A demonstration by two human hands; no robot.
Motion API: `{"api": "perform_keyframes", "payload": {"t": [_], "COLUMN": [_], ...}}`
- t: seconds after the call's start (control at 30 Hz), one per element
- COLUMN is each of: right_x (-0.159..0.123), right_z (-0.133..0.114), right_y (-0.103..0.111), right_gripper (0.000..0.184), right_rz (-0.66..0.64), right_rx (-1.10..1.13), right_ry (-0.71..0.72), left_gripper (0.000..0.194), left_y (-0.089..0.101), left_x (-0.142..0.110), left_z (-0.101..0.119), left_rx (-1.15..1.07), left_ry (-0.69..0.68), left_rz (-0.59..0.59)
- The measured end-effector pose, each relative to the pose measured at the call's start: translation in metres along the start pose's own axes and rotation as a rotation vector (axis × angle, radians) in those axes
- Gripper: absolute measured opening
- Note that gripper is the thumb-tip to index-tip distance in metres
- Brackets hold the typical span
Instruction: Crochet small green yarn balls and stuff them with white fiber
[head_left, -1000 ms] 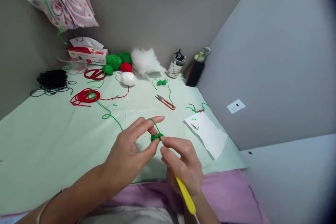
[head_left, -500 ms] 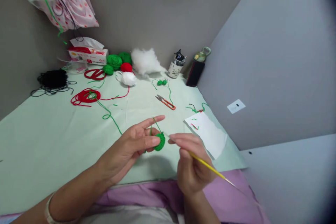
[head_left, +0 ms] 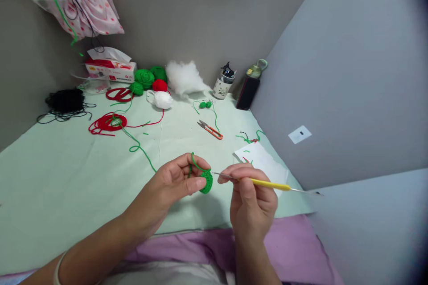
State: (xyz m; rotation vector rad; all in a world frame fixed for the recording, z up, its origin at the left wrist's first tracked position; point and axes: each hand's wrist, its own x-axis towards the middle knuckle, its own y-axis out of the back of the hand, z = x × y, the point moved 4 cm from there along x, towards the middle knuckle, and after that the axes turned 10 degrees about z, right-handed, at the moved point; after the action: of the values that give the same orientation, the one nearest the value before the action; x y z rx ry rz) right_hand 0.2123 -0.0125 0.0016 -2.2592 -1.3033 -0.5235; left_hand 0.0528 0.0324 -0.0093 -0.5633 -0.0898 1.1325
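In the head view, grey walls (head_left: pixel 200 18) met behind a pale green table (head_left: pixel 83 196). My left hand (head_left: pixel 170 182) pinched a small green crocheted piece (head_left: pixel 207 184) between thumb and fingers, over the table's near part, with green yarn (head_left: pixel 194 162) looped across a finger. My right hand (head_left: pixel 252 200) was closed around a yellow-handled hook (head_left: pixel 270 184), its tip at the piece's upper edge. Beyond my hands lay orange-handled snips (head_left: pixel 210 129); white paper (head_left: pixel 262 156) lay partly hidden behind my right hand, and a red yarn coil (head_left: pixel 110 122) farther left.
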Motion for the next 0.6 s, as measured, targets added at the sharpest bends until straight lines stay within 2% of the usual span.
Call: {"api": "perform_keyframes", "payload": {"t": [0.6], "right_x": [-0.0025], "right_z": [-0.0007], "right_y": [-0.0005], "right_gripper": [0.018], "right_rz": [-0.002], "right_rx": [-0.021], "right_ry": [0.018], "left_gripper": [0.021], "left_y": [-0.003], "left_x": [-0.0026], "left_z": [0.0025], "left_rx": [0.009], "left_ry": [0.003], "left_rz": [0.003]}}
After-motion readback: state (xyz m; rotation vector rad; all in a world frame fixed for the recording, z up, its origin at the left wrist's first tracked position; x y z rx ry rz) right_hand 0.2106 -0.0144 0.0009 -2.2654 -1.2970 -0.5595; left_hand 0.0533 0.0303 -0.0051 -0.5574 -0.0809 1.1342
